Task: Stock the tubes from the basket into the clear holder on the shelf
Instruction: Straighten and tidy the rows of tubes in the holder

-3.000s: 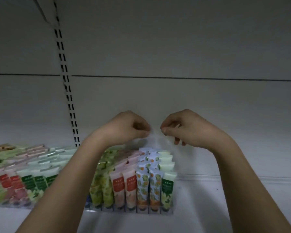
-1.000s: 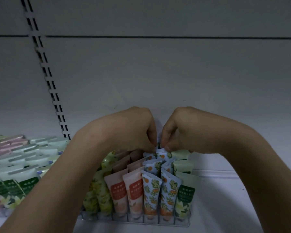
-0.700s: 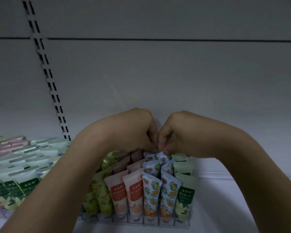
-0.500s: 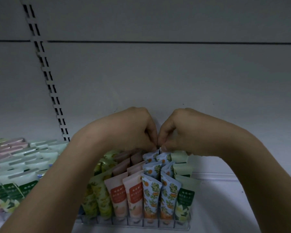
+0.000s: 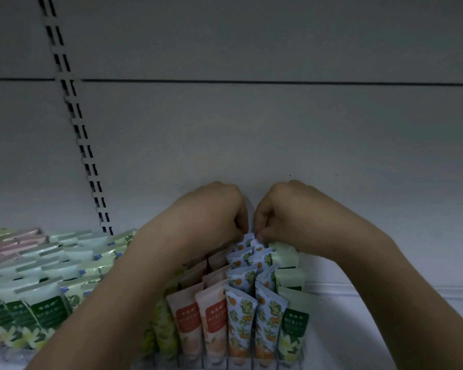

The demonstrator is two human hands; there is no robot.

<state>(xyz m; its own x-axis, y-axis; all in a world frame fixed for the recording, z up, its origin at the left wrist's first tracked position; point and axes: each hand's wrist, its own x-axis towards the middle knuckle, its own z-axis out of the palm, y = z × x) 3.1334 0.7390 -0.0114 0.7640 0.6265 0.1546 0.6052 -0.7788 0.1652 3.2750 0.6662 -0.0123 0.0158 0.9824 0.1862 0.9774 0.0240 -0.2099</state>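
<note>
Head view shows you the white shelf [image 5: 385, 329] with the clear holder [image 5: 241, 365] on it, its rows packed with upright tubes [image 5: 242, 323]. At its back row your left hand [image 5: 211, 212] and right hand [image 5: 286, 212] each pinch the blue orange-patterned tube [image 5: 247, 240]. Three seconds ago both hands hovered higher, apart.
</note>
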